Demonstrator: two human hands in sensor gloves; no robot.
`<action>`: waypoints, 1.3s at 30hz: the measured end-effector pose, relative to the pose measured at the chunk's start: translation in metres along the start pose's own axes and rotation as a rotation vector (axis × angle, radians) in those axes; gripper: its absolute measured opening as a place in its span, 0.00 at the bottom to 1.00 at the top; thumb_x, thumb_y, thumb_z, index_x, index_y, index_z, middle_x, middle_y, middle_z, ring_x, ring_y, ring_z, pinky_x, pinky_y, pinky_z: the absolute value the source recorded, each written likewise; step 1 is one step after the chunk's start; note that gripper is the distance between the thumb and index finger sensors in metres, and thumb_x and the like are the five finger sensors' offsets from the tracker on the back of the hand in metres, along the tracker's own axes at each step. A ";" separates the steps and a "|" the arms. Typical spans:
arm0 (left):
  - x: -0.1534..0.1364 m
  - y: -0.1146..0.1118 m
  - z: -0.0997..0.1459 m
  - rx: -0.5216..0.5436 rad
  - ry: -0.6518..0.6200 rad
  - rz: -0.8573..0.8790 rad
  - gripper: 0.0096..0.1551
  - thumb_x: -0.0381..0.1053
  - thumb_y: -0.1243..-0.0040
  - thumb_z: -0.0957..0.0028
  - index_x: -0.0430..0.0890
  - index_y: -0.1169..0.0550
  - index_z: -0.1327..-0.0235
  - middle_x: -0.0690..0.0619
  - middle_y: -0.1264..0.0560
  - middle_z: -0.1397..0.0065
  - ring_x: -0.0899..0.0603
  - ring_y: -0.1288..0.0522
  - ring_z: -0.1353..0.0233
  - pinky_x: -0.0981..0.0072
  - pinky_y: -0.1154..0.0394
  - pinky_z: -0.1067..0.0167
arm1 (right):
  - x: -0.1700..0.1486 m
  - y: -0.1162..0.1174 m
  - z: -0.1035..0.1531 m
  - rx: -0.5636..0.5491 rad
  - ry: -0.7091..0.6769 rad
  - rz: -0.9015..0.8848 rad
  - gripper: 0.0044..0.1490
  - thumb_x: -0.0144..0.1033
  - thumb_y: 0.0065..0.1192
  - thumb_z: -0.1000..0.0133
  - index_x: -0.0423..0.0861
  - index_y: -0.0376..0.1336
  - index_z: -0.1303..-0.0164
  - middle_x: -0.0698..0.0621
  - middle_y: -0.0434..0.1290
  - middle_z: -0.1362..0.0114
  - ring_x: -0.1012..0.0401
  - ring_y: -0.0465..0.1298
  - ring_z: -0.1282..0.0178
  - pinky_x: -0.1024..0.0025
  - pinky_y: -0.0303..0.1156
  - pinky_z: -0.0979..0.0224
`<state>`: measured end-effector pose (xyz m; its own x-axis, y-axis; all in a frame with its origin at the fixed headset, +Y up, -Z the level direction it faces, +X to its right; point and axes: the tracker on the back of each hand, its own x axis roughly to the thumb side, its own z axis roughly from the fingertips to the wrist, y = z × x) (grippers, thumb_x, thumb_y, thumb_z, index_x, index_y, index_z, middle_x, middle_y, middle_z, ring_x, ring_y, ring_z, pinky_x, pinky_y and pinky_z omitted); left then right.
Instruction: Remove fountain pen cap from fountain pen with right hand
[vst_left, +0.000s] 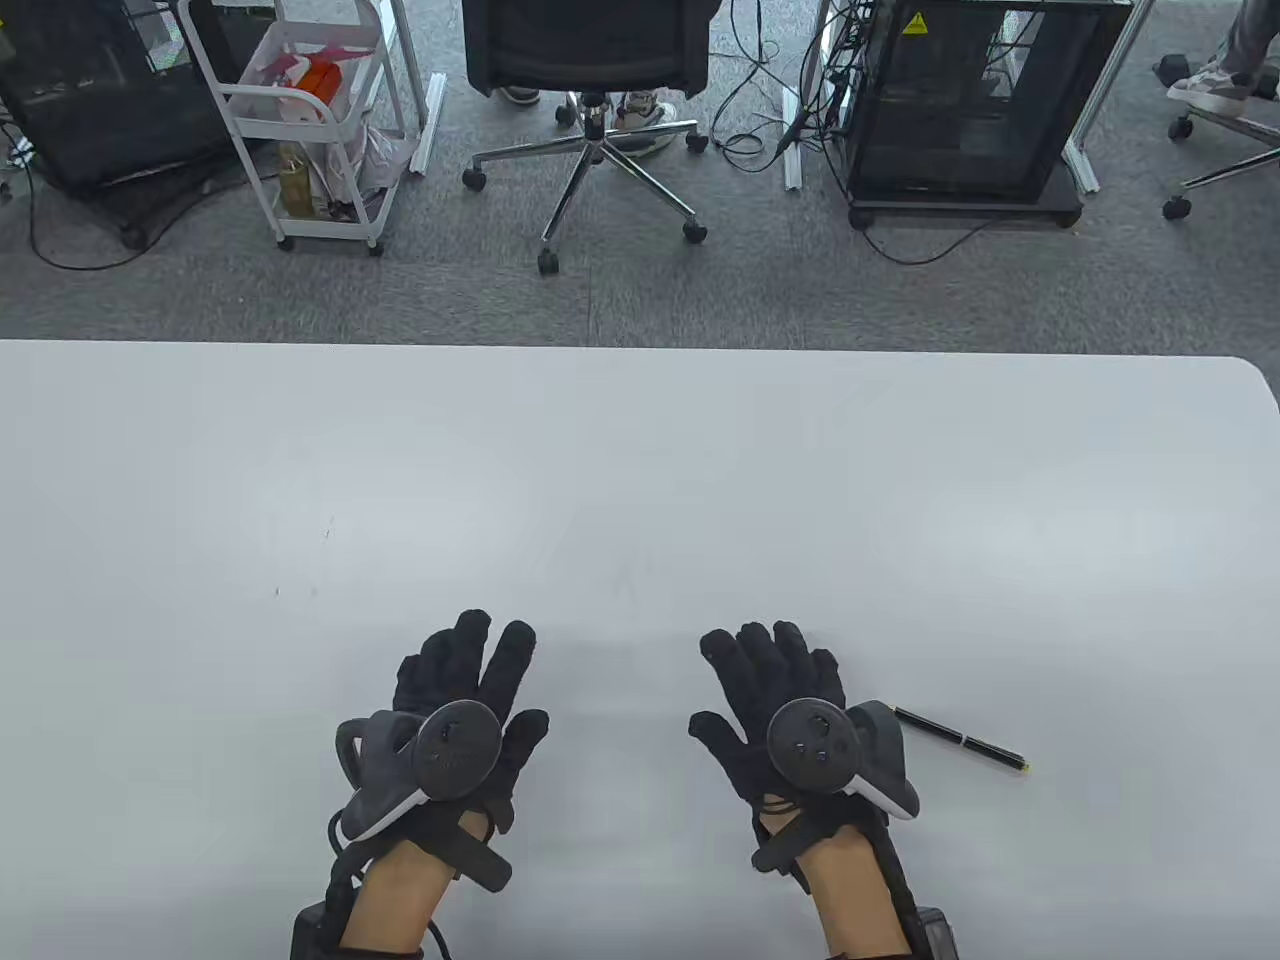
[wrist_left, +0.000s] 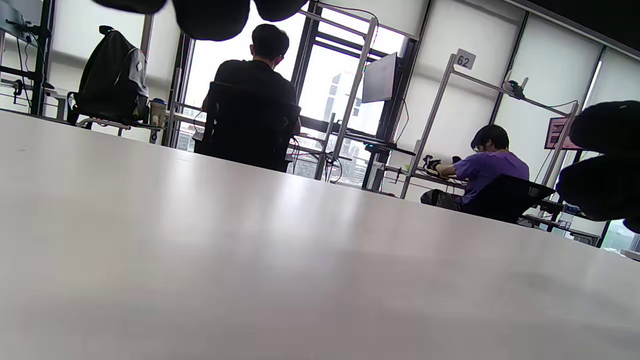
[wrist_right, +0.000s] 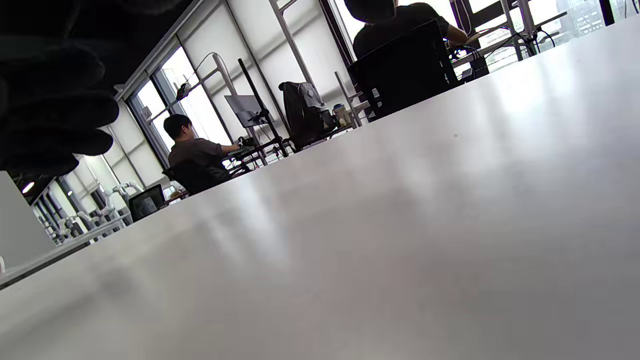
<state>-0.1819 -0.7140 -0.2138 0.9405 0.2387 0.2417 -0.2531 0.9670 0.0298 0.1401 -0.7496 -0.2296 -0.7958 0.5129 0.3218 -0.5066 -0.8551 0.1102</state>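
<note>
A thin black fountain pen (vst_left: 962, 740) with its cap on lies on the white table (vst_left: 640, 480), just right of my right hand. A small yellow tip shows at its right end. My right hand (vst_left: 775, 680) rests flat on the table, fingers spread, holding nothing. My left hand (vst_left: 470, 680) also rests flat and empty, further left. The pen's left end runs behind the right tracker. The pen does not show in either wrist view; only dark fingertips show there, at the top of the left wrist view (wrist_left: 210, 15) and the left edge of the right wrist view (wrist_right: 55, 110).
The table's far edge (vst_left: 640, 348) runs across the middle of the table view. Beyond it on the floor stand an office chair (vst_left: 590, 80), a white cart (vst_left: 310, 120) and a black cabinet (vst_left: 980, 100).
</note>
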 end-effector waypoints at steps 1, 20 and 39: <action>0.000 0.000 0.000 0.001 -0.001 0.000 0.44 0.70 0.58 0.63 0.63 0.49 0.30 0.40 0.50 0.18 0.26 0.43 0.21 0.26 0.43 0.33 | -0.002 0.000 0.000 -0.003 0.007 -0.007 0.47 0.66 0.44 0.42 0.59 0.36 0.18 0.36 0.47 0.13 0.33 0.45 0.15 0.27 0.39 0.22; -0.001 -0.008 -0.001 -0.042 -0.013 -0.053 0.43 0.69 0.57 0.62 0.63 0.49 0.30 0.40 0.49 0.18 0.27 0.41 0.21 0.26 0.43 0.33 | 0.010 0.010 -0.003 0.057 -0.042 0.005 0.46 0.64 0.46 0.42 0.59 0.38 0.18 0.35 0.48 0.14 0.33 0.46 0.15 0.28 0.40 0.22; 0.006 -0.010 0.002 -0.052 -0.033 -0.088 0.43 0.69 0.57 0.62 0.62 0.47 0.30 0.40 0.47 0.19 0.27 0.40 0.22 0.27 0.42 0.33 | 0.020 0.019 -0.002 0.103 -0.081 0.007 0.46 0.64 0.46 0.42 0.58 0.39 0.17 0.35 0.50 0.14 0.33 0.48 0.15 0.28 0.41 0.22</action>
<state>-0.1738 -0.7222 -0.2108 0.9504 0.1504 0.2721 -0.1568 0.9876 0.0017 0.1136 -0.7558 -0.2230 -0.7678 0.5027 0.3973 -0.4612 -0.8640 0.2019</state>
